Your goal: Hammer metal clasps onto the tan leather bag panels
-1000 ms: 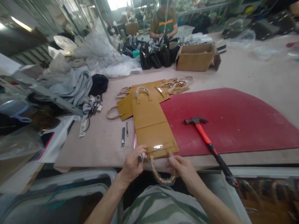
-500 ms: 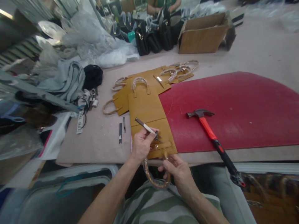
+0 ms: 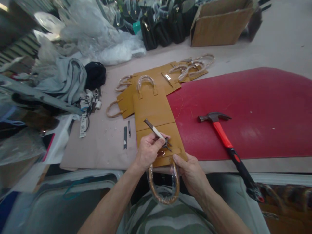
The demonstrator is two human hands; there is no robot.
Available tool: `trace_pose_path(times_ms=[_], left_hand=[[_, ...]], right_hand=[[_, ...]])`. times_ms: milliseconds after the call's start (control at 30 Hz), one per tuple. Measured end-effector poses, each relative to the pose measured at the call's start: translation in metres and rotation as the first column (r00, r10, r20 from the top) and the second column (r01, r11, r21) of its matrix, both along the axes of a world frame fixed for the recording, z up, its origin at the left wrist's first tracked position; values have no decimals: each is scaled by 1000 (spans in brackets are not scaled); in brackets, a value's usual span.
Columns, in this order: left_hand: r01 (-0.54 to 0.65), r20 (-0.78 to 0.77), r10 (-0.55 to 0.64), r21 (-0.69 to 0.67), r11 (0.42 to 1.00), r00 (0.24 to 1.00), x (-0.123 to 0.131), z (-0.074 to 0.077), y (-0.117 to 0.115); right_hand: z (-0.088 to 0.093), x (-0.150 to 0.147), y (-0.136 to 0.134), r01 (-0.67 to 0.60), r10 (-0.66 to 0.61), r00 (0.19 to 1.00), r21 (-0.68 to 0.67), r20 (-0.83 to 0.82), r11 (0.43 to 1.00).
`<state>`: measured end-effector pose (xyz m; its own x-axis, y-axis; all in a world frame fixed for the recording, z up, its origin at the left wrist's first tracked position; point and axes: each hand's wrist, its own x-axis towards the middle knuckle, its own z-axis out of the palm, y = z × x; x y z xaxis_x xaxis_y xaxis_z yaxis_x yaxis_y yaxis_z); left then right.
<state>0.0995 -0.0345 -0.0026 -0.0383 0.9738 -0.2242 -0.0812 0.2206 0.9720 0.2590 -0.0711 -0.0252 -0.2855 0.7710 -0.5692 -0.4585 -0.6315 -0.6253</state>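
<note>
My left hand [image 3: 147,152] grips a slim metal rod tool [image 3: 157,132] with a white-wrapped middle; dark prongs stick out past the fingertips. That hand rests over a mustard leather bag panel [image 3: 154,109], near a small shiny metal fitting [image 3: 161,153]. My right hand [image 3: 193,171] pinches the panel's near right corner, thumb on top and fingers hidden beneath. A plastic-wrapped handle [image 3: 166,199] hangs from the panel's near end, over the table edge towards my lap. At the panel's far end a second wrapped handle [image 3: 146,79] stands up.
A claw hammer [image 3: 223,136] lies on a red mat [image 3: 255,107], its grip past the table edge. Left of the panel are two small metal tools [image 3: 125,138]. More mustard panels [image 3: 146,70], black bags [image 3: 148,32], a cardboard box [image 3: 220,27] and plastic wrapping [image 3: 97,42] lie beyond.
My right hand has moved up from beside the near handle onto the panel's corner. The handle now hangs more open to view. The left hand keeps the rod tool, and the view has tilted down.
</note>
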Motion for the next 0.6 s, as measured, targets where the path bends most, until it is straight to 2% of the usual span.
trace_pose_path(times_ms=[133,367,600], left_hand=[[-9,38,6,66,998,999,-3,-3,3],[-9,108,0,80,997,994,-13,-7,3],[59,61,-68,129,990,996,-18,-5,1]], right_hand=[[-3,-6,-1,15,-15,1000,-10,-23,1000],[-9,-13,-1,8,-7,1000,29,-30,1000],[-8,-17,0,4,-5,1000,9,31,1000]])
